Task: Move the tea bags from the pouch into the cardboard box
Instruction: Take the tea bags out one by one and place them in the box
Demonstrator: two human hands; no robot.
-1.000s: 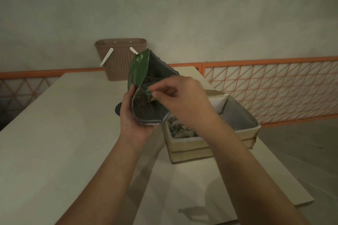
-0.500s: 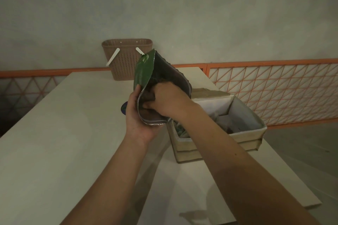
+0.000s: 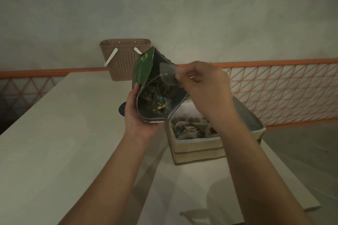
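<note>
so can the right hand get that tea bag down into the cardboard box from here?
Probably yes. The right hand pinches a tea bag above the pouch; the cardboard box sits open-topped just below, nothing between.

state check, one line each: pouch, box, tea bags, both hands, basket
pouch: open, tilted, more tea bags inside
cardboard box: open, on the table, partly filled with tea bags
tea bag: lifted above the pouch mouth
left hand: grips the pouch's lower end
right hand: pinches the tea bag
basket: upright at the table's far edge, contents hidden
</note>
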